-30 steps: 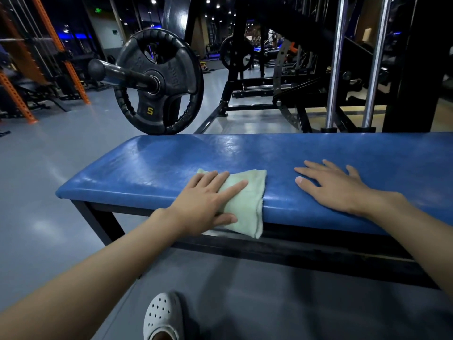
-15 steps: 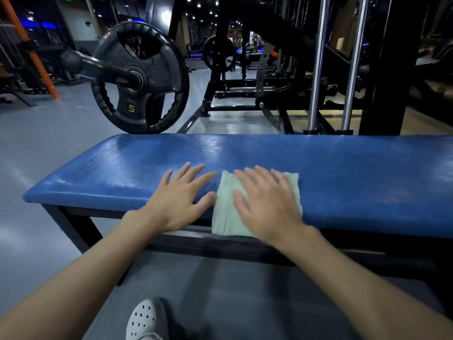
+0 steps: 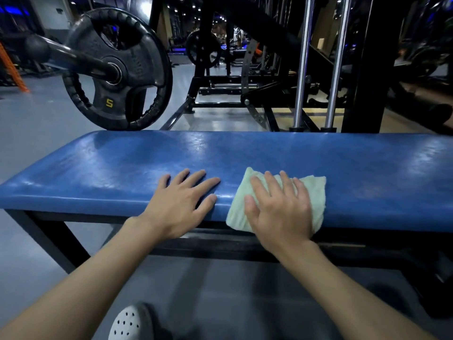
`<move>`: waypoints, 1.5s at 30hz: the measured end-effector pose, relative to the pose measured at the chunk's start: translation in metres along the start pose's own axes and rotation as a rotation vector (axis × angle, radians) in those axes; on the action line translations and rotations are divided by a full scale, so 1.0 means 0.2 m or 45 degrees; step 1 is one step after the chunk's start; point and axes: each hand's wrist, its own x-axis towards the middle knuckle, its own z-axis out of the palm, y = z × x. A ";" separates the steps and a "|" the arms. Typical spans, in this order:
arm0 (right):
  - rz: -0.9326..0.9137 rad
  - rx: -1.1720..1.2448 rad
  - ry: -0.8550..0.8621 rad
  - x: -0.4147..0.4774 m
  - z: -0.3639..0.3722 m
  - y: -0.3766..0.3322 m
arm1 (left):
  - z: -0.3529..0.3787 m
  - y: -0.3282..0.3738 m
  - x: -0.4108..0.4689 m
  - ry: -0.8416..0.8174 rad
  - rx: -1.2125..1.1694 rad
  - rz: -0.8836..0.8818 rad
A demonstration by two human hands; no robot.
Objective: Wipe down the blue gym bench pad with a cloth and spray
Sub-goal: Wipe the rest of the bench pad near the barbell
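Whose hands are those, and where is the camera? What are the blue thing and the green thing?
The camera sits on a person's head, looking down, so you see their own arms. The blue thing is a padded gym bench. The left hand lies flat on the bare bench. The right hand presses flat on a pale green cloth draped over the bench's near edge. Neither hand grips anything. Behind is a black weight plate; below, a white shoe.
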 end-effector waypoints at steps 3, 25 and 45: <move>-0.030 0.046 0.071 0.03 0.04 -0.16 | 0.00 -0.01 0.01 0.044 -0.018 -0.021; -0.062 -0.029 0.375 -0.11 0.00 0.49 | -0.02 0.28 0.19 0.031 -0.063 0.165; 0.555 0.000 0.562 -0.16 -0.01 0.75 | 0.03 0.79 0.37 -0.020 -0.026 0.345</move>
